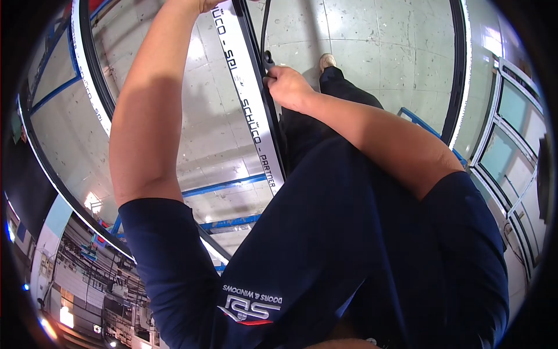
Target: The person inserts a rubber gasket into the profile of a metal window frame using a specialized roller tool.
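Observation:
A white-filmed frame profile (250, 110) printed "SCHÜCO - SPI - PARTNER" runs up the middle of the view, with a black edge along its right side. My right hand (289, 88) is closed, thumb and fingers pinched at that black edge. A thin black rubber-like strip (264, 29) hangs in a curve from the top and bends into a small loop just above these fingers. My left hand (210, 4) is at the top border, beside the upper end of the profile. Most of it is cut off, so its fingers do not show.
Another printed frame member (93, 96) stands at the left, and a black-and-white one (459, 75) at the right. Blue metal bars (226, 185) pass below the frame. Glazed panels (514, 128) lean at the far right. My shoe (327, 61) rests on the tiled floor (383, 55).

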### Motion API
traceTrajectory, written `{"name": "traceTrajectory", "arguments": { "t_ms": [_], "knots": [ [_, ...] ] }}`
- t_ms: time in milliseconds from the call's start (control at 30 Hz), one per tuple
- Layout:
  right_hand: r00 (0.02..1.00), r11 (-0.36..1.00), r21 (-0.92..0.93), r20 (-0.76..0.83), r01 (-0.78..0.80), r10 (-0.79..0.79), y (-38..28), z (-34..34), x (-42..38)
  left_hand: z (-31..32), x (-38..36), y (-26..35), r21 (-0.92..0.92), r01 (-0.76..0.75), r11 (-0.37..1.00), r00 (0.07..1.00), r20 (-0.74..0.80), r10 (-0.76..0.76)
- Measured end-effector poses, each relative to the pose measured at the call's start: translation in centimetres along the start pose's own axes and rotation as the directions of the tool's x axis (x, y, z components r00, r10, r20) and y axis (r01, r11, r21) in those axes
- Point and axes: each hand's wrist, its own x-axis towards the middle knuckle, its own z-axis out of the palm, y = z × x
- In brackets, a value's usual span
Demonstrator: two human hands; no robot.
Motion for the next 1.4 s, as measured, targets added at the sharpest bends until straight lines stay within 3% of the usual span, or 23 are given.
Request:
{"name": "traceTrajectory", "arguments": {
  "t_ms": [33,233,333,400,533,633,700,767,833,967,1033,1067,1167,1233,1300,1333,1400],
  "knots": [
    [0.998,0.997,0.073,0.061,0.01,-0.014,0.4,-0.2,0.1,0.0,0.2,0.0,0.005,-0.006,1.0,1.0,0.002,0.006],
    [1.0,0.999,0.053,0.009,0.009,-0.01,-0.3,-0.5,1.2,-0.1,0.8,-1.0,0.082,0.062,0.995,0.994,-0.097,-0.054],
    [0.994,0.996,0.082,0.108,-0.016,0.007,-0.4,-1.1,1.7,0.0,0.6,-0.5,0.128,0.114,0.985,0.987,-0.124,-0.098],
    [0.995,0.954,0.292,0.093,-0.07,0.044,-0.4,-0.7,1.6,-0.4,1.4,-1.2,0.143,0.102,0.984,0.99,-0.115,-0.086],
    [0.998,0.924,0.382,0.066,-0.033,0.008,0.4,0.0,3.5,-0.5,1.7,-2.0,0.127,0.085,0.988,0.993,-0.095,-0.073],
    [0.995,0.953,0.291,0.08,-0.087,0.066,-1.4,-1.8,2.7,-0.3,1.6,-2.0,0.092,0.118,0.989,0.989,-0.104,-0.108],
    [0.94,0.817,0.475,0.247,-0.328,0.235,-3.0,-3.4,1.7,-0.8,1.8,-2.1,0.114,0.109,0.987,0.992,-0.077,-0.101],
    [0.964,0.868,0.435,0.215,-0.237,0.156,-2.2,-3.0,2.9,-0.9,2.0,-2.2,0.107,0.11,0.988,0.991,-0.087,-0.1],
    [0.997,0.951,0.309,0.075,-0.01,-0.013,-1.6,-2.2,4.2,-1.0,2.1,-2.3,0.103,0.113,0.988,0.99,-0.098,-0.103],
    [0.995,0.964,0.266,0.095,-0.025,-0.001,-2.4,-3.2,4.2,-0.8,1.7,-2.2,0.205,0.113,0.972,0.991,-0.089,-0.097],
    [0.99,0.905,0.409,0.119,-0.114,0.071,-2.7,-3.3,4.0,-0.8,1.8,-2.5,0.237,0.1,0.966,0.992,-0.094,-0.08],
    [0.997,0.945,0.328,0.077,-0.012,-0.015,-2.4,-3.2,4.5,-0.8,1.8,-2.6,0.234,0.107,0.966,0.992,-0.096,-0.086],
    [0.997,0.966,0.258,0.073,-0.004,-0.015,-2.1,-3.0,5.5,-0.7,1.8,-2.4,0.279,0.137,0.95,0.987,-0.117,-0.108],
    [0.997,0.962,0.272,0.075,0.009,-0.031,-2.5,-3.6,5.7,-0.6,2.1,-1.8,0.199,0.176,0.964,0.98,-0.127,-0.152],
    [0.982,0.914,0.378,0.164,-0.148,0.091,-3.5,-4.2,5.6,-0.6,2.3,-1.9,0.186,0.174,0.967,0.98,-0.131,-0.151],
    [0.981,0.914,0.378,0.169,-0.151,0.093,-3.0,-3.8,6.2,-0.5,2.4,-2.3,0.171,0.177,0.969,0.979,-0.134,-0.156],
    [0.998,0.947,0.319,0.023,0.049,-0.059,-2.3,-3.1,7.4,-0.7,2.7,-2.8,0.152,0.181,0.972,0.976,-0.148,-0.158]
  ]
}}
